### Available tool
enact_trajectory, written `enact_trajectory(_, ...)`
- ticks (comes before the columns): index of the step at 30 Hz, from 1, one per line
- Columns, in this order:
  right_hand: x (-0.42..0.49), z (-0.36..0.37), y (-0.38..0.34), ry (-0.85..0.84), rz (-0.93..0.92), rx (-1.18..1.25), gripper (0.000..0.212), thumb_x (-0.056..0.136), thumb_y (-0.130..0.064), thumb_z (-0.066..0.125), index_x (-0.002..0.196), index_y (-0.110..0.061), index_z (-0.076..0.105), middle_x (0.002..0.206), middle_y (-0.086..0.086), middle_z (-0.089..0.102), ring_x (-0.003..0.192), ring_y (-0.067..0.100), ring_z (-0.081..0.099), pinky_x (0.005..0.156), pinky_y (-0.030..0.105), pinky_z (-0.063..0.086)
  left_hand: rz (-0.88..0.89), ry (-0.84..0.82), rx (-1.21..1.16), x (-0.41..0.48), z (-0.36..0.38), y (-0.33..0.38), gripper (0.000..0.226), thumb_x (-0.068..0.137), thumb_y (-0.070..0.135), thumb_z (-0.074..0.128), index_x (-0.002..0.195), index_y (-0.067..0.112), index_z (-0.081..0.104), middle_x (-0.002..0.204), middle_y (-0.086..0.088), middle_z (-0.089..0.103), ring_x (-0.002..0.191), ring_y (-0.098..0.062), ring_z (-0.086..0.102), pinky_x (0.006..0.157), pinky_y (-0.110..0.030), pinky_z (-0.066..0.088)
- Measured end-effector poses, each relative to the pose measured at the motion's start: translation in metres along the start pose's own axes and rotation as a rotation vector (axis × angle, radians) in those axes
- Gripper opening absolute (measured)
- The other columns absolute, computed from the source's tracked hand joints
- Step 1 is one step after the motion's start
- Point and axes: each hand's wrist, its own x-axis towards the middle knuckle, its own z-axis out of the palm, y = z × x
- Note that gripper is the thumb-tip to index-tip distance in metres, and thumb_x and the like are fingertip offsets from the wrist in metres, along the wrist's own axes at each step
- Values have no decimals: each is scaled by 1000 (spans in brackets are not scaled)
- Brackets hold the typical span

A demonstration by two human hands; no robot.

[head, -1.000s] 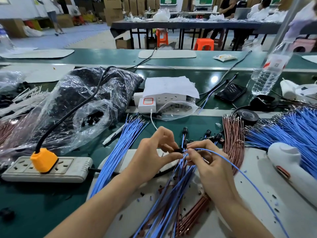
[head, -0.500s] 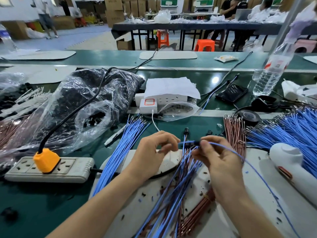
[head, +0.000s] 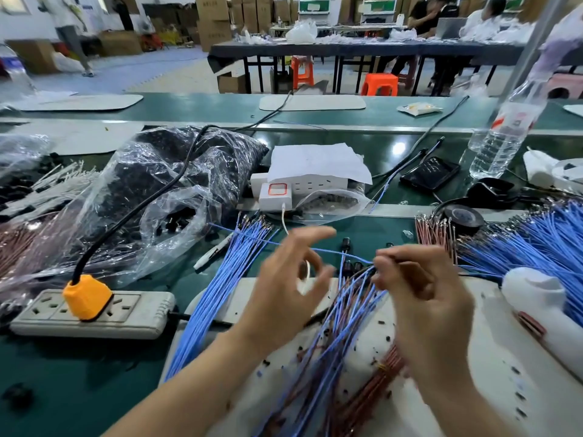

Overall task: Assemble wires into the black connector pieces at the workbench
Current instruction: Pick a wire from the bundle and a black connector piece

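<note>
My right hand (head: 419, 298) pinches a small black connector (head: 398, 260) over the white mat (head: 467, 357). A single blue wire (head: 252, 236) runs from that pinch leftward, its free end above the loose blue wire bundle (head: 214, 298). My left hand (head: 290, 279) is blurred, with fingers spread and loosely curved; the wire crosses its fingers, which do not clamp it. Under both hands lies a heap of blue and brown wired pieces (head: 337, 348). A few loose black connectors (head: 347, 242) stand just behind it.
A clear bag of black connectors (head: 176, 184) lies at the back left. A grey power strip (head: 91, 313) with an orange plug (head: 86, 296) sits left. Brown wires (head: 435, 234), more blue wires (head: 536, 244), a white tool (head: 536, 298), a tape roll (head: 463, 216) and a bottle (head: 504, 130) crowd the right.
My hands have drawn apart. The blue wire's free length has swung from the right side over to the left, and my left hand has let go and spread its fingers.
</note>
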Motion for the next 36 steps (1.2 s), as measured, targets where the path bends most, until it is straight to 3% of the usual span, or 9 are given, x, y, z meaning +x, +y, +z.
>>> enact_trajectory(2,-12,10,-1,-108,-145,-82,10,83,-23,71,89,-23,64,87,-5,64,79,16,65,69,32,53,-27,-144,-160,-4,5,8,26,87,9,63,113,8,61,97,4,66,75,-3,59,69,-22,51)
enact_trajectory(5,-17,12,-1,-122,-214,-127,12,83,-21,70,88,-11,66,87,-2,61,78,14,62,65,35,53,-77,-187,-239,-3,9,5,17,84,-5,64,99,2,67,90,-5,67,81,-10,65,74,-22,52)
enact_trajectory(10,-16,11,-5,-111,-222,-100,15,82,-22,71,94,-23,62,87,-8,61,76,10,62,67,29,53,-99,-174,-318,-4,7,1,9,84,-2,65,93,-1,68,88,-6,66,80,-11,65,74,-18,50)
enact_trajectory(13,-16,12,-5,-127,-199,-86,18,82,-20,71,95,-25,61,87,-11,60,76,12,63,68,29,54,-100,-159,-348,-4,8,-2,11,84,-2,63,93,-1,68,89,-6,66,82,-14,66,76,-24,53)
enact_trajectory(17,-16,12,-5,-154,-193,-93,15,81,-19,70,93,-22,62,88,-7,62,75,14,64,66,34,54,-68,-148,-347,-5,8,-3,12,84,-3,62,94,0,68,89,-4,65,82,-12,66,77,-24,54)
enact_trajectory(26,-17,11,-5,-183,-194,-84,15,78,-12,71,93,-13,68,91,-1,63,81,12,63,70,30,54,-41,-135,-308,-5,7,-4,15,84,-8,61,95,-1,69,89,-9,65,80,-11,64,74,-18,49)
enact_trajectory(33,-18,11,-5,-155,-142,-36,26,77,-13,72,99,-27,67,91,-13,67,78,11,67,73,25,55,-32,-116,-326,-5,7,-2,19,84,-6,61,98,4,69,91,-6,65,82,-9,65,75,-18,51)
enact_trajectory(36,-19,13,-4,-142,-88,14,28,76,-11,72,94,-29,61,89,-14,66,77,12,67,73,25,55,-38,-104,-309,-5,8,-3,14,84,-6,62,95,-2,69,89,-8,66,81,-14,66,74,-21,53)
